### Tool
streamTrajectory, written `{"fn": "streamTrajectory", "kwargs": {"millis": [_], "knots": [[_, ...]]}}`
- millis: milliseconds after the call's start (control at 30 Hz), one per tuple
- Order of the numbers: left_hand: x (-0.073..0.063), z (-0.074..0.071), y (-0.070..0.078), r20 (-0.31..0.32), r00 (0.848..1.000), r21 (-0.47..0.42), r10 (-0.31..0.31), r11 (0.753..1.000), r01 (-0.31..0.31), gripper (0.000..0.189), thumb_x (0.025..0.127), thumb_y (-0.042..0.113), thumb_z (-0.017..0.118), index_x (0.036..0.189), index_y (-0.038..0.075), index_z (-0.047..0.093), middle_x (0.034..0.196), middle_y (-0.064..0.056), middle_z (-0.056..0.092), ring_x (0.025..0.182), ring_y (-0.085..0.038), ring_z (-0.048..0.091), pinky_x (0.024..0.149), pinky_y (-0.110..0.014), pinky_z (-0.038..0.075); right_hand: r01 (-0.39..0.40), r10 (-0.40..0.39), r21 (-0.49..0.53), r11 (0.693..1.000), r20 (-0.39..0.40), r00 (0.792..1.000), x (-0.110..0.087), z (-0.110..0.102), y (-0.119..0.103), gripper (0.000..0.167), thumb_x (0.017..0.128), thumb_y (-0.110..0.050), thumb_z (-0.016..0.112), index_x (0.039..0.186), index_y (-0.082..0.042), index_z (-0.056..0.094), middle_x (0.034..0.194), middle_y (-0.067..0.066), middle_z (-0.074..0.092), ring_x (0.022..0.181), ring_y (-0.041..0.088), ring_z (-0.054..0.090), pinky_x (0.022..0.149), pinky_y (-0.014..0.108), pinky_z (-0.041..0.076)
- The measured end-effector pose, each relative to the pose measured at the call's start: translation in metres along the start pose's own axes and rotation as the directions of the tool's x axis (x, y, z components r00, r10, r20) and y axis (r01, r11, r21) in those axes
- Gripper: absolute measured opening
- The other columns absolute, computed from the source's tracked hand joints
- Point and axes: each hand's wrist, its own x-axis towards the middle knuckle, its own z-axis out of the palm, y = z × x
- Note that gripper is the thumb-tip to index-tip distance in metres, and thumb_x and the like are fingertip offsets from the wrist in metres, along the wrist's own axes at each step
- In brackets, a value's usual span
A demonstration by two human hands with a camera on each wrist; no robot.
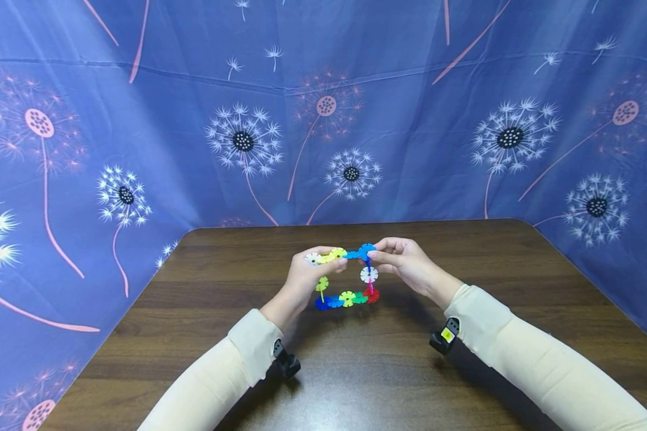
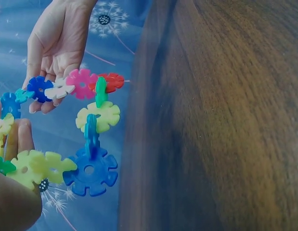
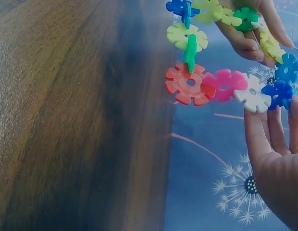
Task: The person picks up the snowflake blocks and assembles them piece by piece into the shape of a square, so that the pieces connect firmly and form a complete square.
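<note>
A closed loop of interlocking plastic snowflake discs (image 1: 347,299) is held up above the table, roughly a rectangle in the head view. My left hand (image 1: 302,278) grips its upper left part, thumb across the yellow discs (image 2: 31,168). At the upper right corner my right hand (image 1: 412,266) pinches a blue disc (image 1: 366,251) between thumb and fingers. Down the right side run dark blue, white and pink discs (image 3: 226,86) to a red disc (image 3: 189,84). Green, yellow and blue discs form the lower edge. The fingers partly cover the upper discs.
Below the hands lies a dark brown wooden table (image 1: 356,371) with rounded far corners. Behind it hangs a blue cloth (image 1: 410,108) printed with dandelions. Each wrist wears a small black camera (image 1: 287,359) below a cream sleeve (image 1: 210,377).
</note>
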Motion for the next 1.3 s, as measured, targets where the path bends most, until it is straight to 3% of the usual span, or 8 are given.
{"fn": "streamTrajectory", "kwargs": {"millis": [167,300,667,833,933,1067,1133,1300], "knots": [[0.0004,0.0017,-0.0004,-0.008,0.999,-0.044,0.034,0.998,-0.034,0.030,0.080,0.011,0.079,0.105,-0.003,0.069,0.082,-0.009,0.075,0.079,-0.027,0.074,0.084,-0.044,0.057,0.028,-0.028,0.006,1.000,-0.008,1.000,-0.0010,0.0010,-0.0001,0.016,0.091,0.000,0.062,0.084,-0.014,0.066,0.087,-0.005,0.072,0.080,0.010,0.068,0.077,0.026,0.057],[0.0004,0.0026,-0.0002,-0.020,0.999,-0.029,0.026,0.999,-0.026,0.027,0.080,0.013,0.079,0.103,-0.001,0.071,0.082,-0.009,0.075,0.083,-0.032,0.073,0.086,-0.044,0.056,0.028,-0.028,0.007,1.000,-0.011,1.000,-0.0019,0.0005,0.0001,0.017,0.091,0.000,0.062,0.084,-0.015,0.066,0.086,-0.005,0.071,0.078,0.008,0.068,0.077,0.026,0.057],[0.0020,0.0052,0.0001,-0.001,1.000,0.014,-0.016,1.000,0.016,0.028,0.079,0.018,0.081,0.101,0.002,0.072,0.083,-0.005,0.076,0.082,-0.023,0.074,0.087,-0.040,0.055,-0.004,0.004,-0.023,1.000,-0.036,0.999,-0.0031,0.0016,-0.0027,0.018,0.092,0.001,0.060,0.083,-0.013,0.067,0.084,-0.006,0.070,0.077,0.006,0.067,0.076,0.024,0.057],[0.0030,0.0055,0.0019,0.029,0.999,0.039,-0.036,0.999,0.035,0.027,0.080,0.022,0.080,0.099,0.004,0.073,0.084,-0.004,0.076,0.083,-0.019,0.073,0.096,-0.050,0.048,-0.012,0.011,-0.026,1.000,-0.044,0.999,-0.0048,0.0016,-0.0033,0.018,0.093,0.000,0.059,0.083,-0.013,0.066,0.082,-0.007,0.070,0.076,0.006,0.066,0.076,0.025,0.056],[0.0043,0.0058,0.0022,0.044,0.998,0.044,-0.037,0.998,0.036,0.026,0.080,0.021,0.079,0.098,0.003,0.073,0.084,-0.004,0.076,0.089,-0.025,0.072,0.098,-0.053,0.046,-0.009,0.007,-0.045,0.999,-0.035,0.999,-0.0052,0.0016,-0.0039,0.016,0.093,-0.001,0.060,0.083,-0.012,0.067,0.082,-0.007,0.070,0.077,0.006,0.066,0.077,0.025,0.056],[0.0056,0.0063,0.0022,0.046,0.998,0.064,-0.050,0.997,0.047,0.025,0.081,0.020,0.079,0.098,0.003,0.073,0.083,-0.004,0.076,0.096,-0.033,0.070,0.091,-0.044,0.051,-0.009,0.008,-0.058,0.998,-0.029,1.000,-0.0050,0.0020,-0.0037,0.016,0.093,-0.002,0.061,0.082,-0.012,0.067,0.083,-0.007,0.070,0.078,0.007,0.067,0.078,0.027,0.056],[0.0056,0.0065,0.0025,0.043,0.997,0.081,-0.064,0.995,0.060,0.025,0.081,0.022,0.079,0.098,0.005,0.073,0.083,-0.003,0.076,0.097,-0.032,0.070,0.089,-0.041,0.051,-0.017,0.015,-0.056,0.998,-0.036,0.999,-0.0051,0.0020,-0.0031,0.017,0.093,-0.002,0.061,0.081,-0.013,0.067,0.083,-0.007,0.070,0.078,0.007,0.067,0.078,0.027,0.057],[0.0054,0.0070,0.0032,0.050,0.995,0.066,-0.087,0.994,0.083,0.027,0.081,0.021,0.079,0.101,0.004,0.072,0.084,-0.003,0.076,0.090,-0.025,0.072,0.097,-0.051,0.047,-0.056,0.054,-0.039,0.998,-0.057,0.997,-0.0059,0.0014,-0.0010,0.018,0.093,-0.005,0.061,0.081,-0.017,0.066,0.084,-0.009,0.069,0.079,0.005,0.065,0.075,0.027,0.056]]}}
